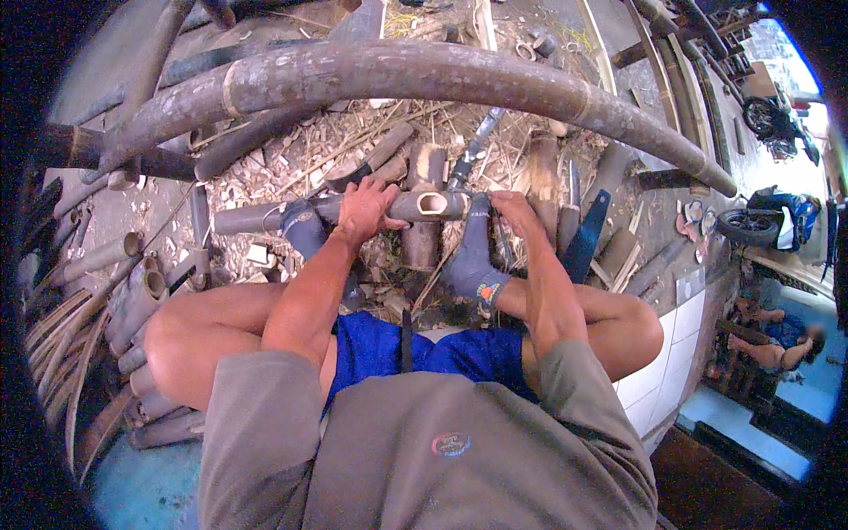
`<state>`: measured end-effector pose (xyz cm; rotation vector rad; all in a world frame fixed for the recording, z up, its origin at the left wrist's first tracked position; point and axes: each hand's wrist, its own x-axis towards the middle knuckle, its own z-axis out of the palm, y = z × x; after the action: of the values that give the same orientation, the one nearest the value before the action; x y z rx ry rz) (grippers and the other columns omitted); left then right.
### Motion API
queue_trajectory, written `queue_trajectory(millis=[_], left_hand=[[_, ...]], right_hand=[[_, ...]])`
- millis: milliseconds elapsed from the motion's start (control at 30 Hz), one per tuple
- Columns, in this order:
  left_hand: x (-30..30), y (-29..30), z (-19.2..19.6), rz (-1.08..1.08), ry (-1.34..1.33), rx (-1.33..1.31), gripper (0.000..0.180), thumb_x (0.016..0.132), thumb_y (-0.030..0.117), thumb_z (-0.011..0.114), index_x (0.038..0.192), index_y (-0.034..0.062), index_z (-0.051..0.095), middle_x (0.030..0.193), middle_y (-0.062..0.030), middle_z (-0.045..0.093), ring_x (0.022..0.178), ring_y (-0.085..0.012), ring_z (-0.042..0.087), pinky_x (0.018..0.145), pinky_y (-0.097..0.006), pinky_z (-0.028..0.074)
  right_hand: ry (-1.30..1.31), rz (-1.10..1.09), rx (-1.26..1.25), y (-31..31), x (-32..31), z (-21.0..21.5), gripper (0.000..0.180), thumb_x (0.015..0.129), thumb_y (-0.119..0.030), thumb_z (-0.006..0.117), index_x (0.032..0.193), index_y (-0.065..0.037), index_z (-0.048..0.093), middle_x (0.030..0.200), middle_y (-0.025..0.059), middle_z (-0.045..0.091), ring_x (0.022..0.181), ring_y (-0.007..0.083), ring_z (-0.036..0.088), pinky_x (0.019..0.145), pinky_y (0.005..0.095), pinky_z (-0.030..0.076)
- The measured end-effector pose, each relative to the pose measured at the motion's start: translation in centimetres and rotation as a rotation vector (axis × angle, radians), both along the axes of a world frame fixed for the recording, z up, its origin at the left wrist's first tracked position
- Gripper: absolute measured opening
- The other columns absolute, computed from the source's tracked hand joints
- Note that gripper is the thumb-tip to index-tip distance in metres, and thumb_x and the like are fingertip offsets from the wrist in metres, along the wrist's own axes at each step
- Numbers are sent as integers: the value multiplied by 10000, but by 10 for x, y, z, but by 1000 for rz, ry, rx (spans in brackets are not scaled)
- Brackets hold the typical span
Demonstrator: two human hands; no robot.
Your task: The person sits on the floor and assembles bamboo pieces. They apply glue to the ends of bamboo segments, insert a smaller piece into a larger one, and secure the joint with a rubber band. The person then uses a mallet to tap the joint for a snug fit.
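Observation:
A short bamboo pole (252, 219) lies crosswise before me, with a round hole cut into its upper side. My left hand (364, 212) grips it left of the hole, thumb toward me and fingers over the far side. At the pole's right end, my right hand (514, 210) has its fingers curled against it, beside my socked right foot (471, 256). That foot and my left foot (305, 231) press on the pole. Beneath it stands an upright bamboo block (422, 249). Just beyond the hole is a metal tool (477, 141), its kind unclear.
A thick bamboo pole (371, 72) arches across the far side. A handsaw with a dark blue blade (588, 234) stands at my right. Chips and shavings cover the ground. Cut bamboo (132, 305) piles up at left. Motorbikes (768, 221) and a seated person (782, 336) are far right.

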<state>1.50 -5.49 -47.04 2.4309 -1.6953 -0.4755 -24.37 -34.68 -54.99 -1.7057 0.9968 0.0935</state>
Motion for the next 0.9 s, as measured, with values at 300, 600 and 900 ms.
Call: queue_trajectory(millis=[300,600,900], left_hand=[[-3,-3,-7,66,23,29,833,622,675,803,1266,187,601,1268,-28,638,1248,-302,536,959,-566,446],[-4,1,-10,78,38,20,858,598,683,803,1271,189,605,1271,-33,641,1225,-315,545,972,-564,433],[-4,1,-8,66,4,14,829,612,683,793,1246,180,616,1243,-36,640,1201,-309,550,954,-541,444]], right_hand=[[235,166,-430,-14,18,2,308,927,-283,568,990,-20,713,870,146,706,784,290,636,769,408,519],[57,-159,-732,-61,44,28,342,960,-317,589,1016,-6,720,824,79,678,735,186,633,712,371,519],[-205,-394,-523,-17,71,46,324,929,-253,597,1068,11,723,987,179,710,945,306,653,842,401,505]])
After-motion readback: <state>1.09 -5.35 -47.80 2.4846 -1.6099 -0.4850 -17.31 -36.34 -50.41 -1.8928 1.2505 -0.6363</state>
